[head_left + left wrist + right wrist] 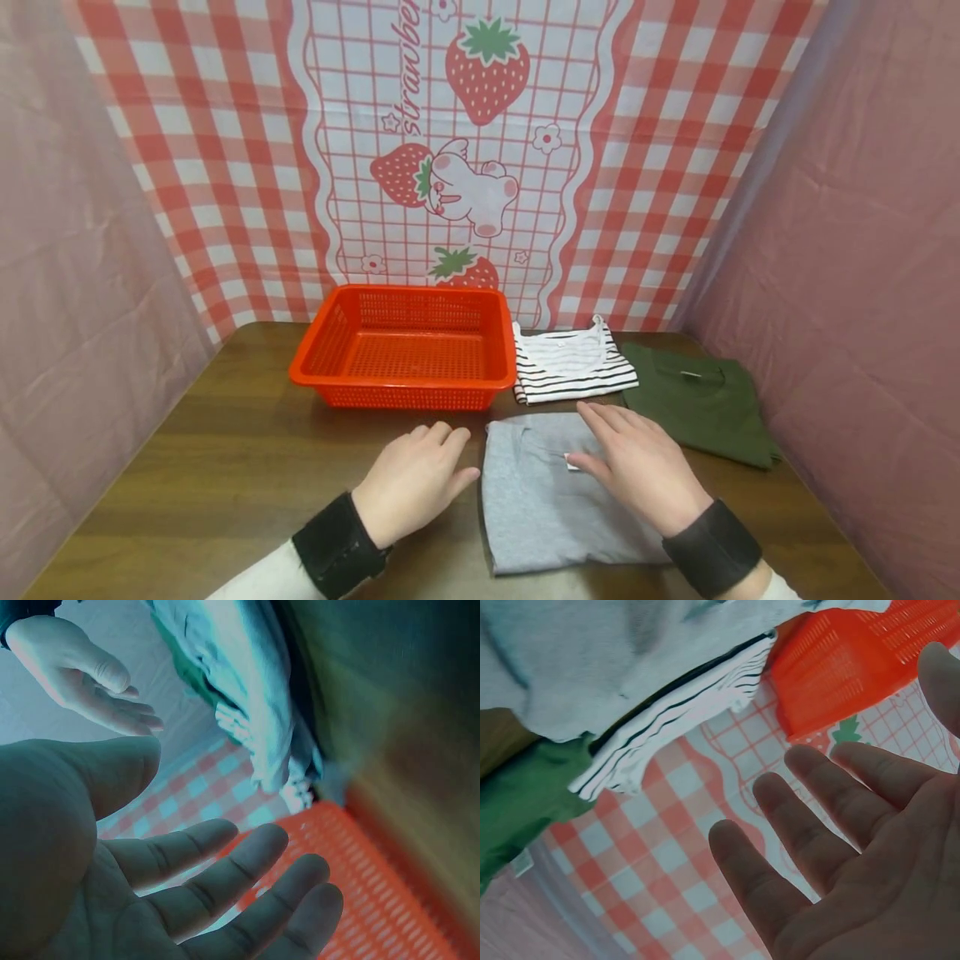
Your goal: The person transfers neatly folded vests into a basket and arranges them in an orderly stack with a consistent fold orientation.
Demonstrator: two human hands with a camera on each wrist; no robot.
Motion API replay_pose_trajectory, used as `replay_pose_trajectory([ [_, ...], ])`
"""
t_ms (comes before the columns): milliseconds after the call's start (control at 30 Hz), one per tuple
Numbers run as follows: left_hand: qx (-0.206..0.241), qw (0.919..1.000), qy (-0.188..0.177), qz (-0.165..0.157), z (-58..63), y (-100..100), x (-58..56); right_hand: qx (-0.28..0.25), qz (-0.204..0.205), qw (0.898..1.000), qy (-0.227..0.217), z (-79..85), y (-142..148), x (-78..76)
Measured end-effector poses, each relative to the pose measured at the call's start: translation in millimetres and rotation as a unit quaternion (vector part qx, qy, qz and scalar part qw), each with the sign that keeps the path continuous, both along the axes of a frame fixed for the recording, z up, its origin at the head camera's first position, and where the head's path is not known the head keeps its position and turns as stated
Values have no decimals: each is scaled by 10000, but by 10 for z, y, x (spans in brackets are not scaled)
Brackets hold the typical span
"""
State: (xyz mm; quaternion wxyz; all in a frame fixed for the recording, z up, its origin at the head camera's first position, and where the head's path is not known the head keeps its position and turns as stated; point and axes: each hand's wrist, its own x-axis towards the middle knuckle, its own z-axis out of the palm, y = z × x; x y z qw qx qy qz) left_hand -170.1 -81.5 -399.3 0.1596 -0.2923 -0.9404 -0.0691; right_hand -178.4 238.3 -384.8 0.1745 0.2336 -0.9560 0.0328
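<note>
A folded grey shirt (536, 508) lies on the table in front of the person, a small white label at its neckline. Over its right part the right hand (641, 467) hovers with fingers extended, holding nothing. To the shirt's left, the left hand (416, 479) is above the table, its fingers relaxed and its palm bare in the left wrist view. Behind the grey shirt are a folded black-and-white striped top (573, 379) and, farther right, a folded dark green shirt (701, 408). An orange-red plastic basket (408, 396) with nothing in it stands at the back, beyond the left hand.
The brown wooden table (225, 467) runs up to a red-and-white checked cloth (217, 142) with strawberry prints at the back. Pink fabric walls (847, 275) close off both sides. The basket's right side stands close against the striped top.
</note>
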Motion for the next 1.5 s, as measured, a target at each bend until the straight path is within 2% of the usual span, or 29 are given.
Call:
replay_pose_trajectory([
  [133,49,9998,-131,-137,-91,27,-1,-118,-216,9995,-195,-38,76,57],
  [267,-1,9985,-538,-74,-148,71,-30,-190,-368,9988,-249,-91,167,71],
  [333,-93,9981,-605,-26,-172,102,-37,-238,-443,9983,-296,-123,206,78],
  [433,-250,9990,-357,-87,-210,159,-21,-287,-546,9970,-457,-182,243,88],
  [567,-512,9977,5,-446,-248,244,24,-334,-560,9958,-649,-264,262,91],
  [700,-780,9933,-123,-841,-279,323,68,-331,-476,9953,-781,-330,251,109],
  [833,-979,9896,-129,-1048,-311,376,103,-240,-454,9945,-909,-378,235,130],
  [1133,-1219,9862,-204,-1102,-351,390,112,24,-466,9899,-1340,-434,239,147],
  [1333,-1210,9862,-53,-1131,-349,370,97,139,-404,9914,-1236,-452,207,160],
  [1500,-1179,9867,-62,-1118,-341,323,88,244,-425,9908,-1260,-454,143,161],
])
